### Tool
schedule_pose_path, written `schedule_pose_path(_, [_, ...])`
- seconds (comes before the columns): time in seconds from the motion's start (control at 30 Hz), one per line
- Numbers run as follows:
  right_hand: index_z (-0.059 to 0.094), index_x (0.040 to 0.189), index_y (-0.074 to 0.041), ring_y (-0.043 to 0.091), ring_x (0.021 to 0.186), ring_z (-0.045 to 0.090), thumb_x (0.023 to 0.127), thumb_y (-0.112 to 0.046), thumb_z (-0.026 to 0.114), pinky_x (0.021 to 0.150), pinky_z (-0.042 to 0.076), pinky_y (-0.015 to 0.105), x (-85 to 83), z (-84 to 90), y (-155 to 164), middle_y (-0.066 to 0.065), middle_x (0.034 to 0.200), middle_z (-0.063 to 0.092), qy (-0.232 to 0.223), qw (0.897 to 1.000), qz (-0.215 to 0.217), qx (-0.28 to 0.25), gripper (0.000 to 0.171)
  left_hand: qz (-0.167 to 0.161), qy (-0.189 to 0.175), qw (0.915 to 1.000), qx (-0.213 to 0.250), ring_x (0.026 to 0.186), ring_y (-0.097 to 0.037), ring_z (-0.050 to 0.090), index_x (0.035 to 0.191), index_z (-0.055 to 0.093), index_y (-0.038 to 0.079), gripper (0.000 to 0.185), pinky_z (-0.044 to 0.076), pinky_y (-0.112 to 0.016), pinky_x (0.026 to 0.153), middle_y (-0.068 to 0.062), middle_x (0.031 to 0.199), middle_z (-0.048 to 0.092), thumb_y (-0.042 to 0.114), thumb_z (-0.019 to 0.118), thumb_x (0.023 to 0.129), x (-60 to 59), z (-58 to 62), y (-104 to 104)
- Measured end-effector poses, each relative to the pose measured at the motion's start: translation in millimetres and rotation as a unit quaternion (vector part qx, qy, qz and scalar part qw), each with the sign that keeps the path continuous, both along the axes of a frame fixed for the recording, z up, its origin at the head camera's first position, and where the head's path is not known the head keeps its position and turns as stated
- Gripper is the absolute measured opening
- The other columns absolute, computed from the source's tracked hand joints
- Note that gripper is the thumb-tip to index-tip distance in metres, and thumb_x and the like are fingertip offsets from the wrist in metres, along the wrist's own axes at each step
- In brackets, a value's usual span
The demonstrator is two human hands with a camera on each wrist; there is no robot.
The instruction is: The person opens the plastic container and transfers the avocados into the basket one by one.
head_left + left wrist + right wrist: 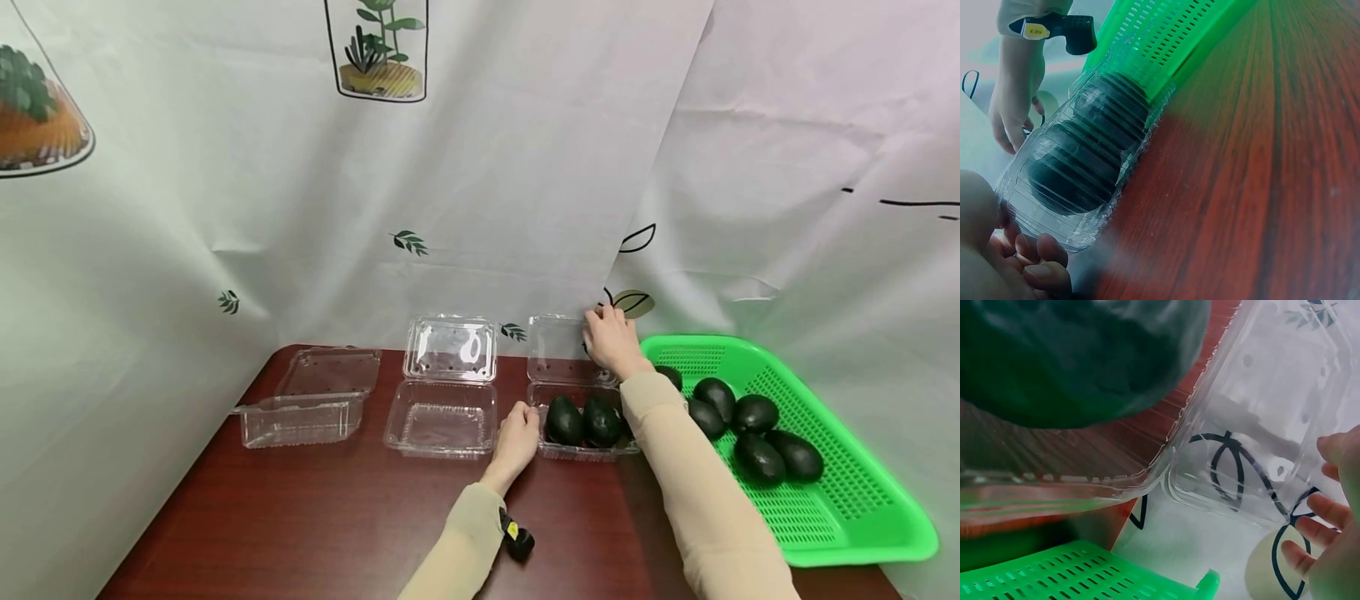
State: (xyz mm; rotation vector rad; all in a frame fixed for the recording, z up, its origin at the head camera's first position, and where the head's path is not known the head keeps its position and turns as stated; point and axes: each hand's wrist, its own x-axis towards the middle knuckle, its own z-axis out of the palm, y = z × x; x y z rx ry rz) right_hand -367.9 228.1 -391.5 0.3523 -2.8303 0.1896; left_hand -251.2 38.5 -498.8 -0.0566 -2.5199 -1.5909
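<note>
Two dark avocados [564, 422] show in the right-hand clear plastic clamshell container [577, 454], whose lid [555, 346] stands raised against the wall cloth. My left hand [517, 437] holds this container at its left end. In the left wrist view, the fingers [1050, 275] curl at the container's end, close to the avocados [1075, 165]. At the lid's right edge is my right hand [611, 340]. The right wrist view shows its fingers [1329, 512] spread and slightly bent beside the lid [1254, 444]; contact cannot be made out there.
A green perforated basket [862, 508] with several avocados [757, 412] stands at the right, partly behind my right sleeve. Two more clamshell containers sit with lids up, one in the middle [442, 454] and one [300, 425] at the left. The brown table [360, 525] meets the cloth wall.
</note>
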Motion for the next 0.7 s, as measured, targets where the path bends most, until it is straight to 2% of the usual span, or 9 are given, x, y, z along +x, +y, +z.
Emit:
schedule_pose_path(0.23, [0.052,0.135,-0.002,0.047,0.12,0.039,0.099,-0.018,0.053,0.094,0.032,0.064,12.9,3.8,4,0.028,0.13,0.043,-0.012,0.999,0.02,-0.038,0.039,0.001,-0.003,1.0,0.003,0.063,-0.02,0.051,0.077,0.05,0.015,0.023,0.041,-0.038,0.06,0.001,0.065,0.048,0.021,0.048,0.1,-1.0,-0.3,0])
schedule_pose_path(0.33, [0.052,0.135,-0.002,0.047,0.121,0.04,0.099,-0.018,0.054,0.092,0.035,0.064,23.0,4.5,4,0.028,0.129,0.044,-0.025,0.996,0.034,-0.074,0.04,0.003,-0.007,1.0,0.001,0.063,-0.021,0.052,0.077,0.05,0.015,0.023,0.041,-0.038,0.059,0.001,0.065,0.049,0.022,0.048,0.099,-1.8,-1.3,0])
schedule_pose_path(0.5, [0.053,0.134,-0.001,0.043,0.118,0.044,0.099,-0.016,0.054,0.091,0.038,0.058,44.3,2.1,0,0.026,0.129,0.046,-0.05,0.983,0.055,-0.168,0.038,0.005,-0.007,1.0,0.002,0.062,-0.021,0.051,0.076,0.049,0.015,0.025,0.04,-0.037,0.059,0.001,0.065,0.049,0.022,0.048,0.099,-3.1,-2.4,-2])
schedule_pose_path(0.7, [0.056,0.129,-0.001,0.036,0.103,0.053,0.097,-0.017,0.058,0.088,0.042,0.053,74.0,-7.6,-6,0.025,0.122,0.052,-0.043,0.972,0.058,-0.224,0.035,0.0,-0.01,0.9999,0.003,0.062,-0.019,0.051,0.076,0.049,0.015,0.026,0.041,-0.037,0.059,0.001,0.064,0.049,0.024,0.048,0.1,-3.6,-2.5,0])
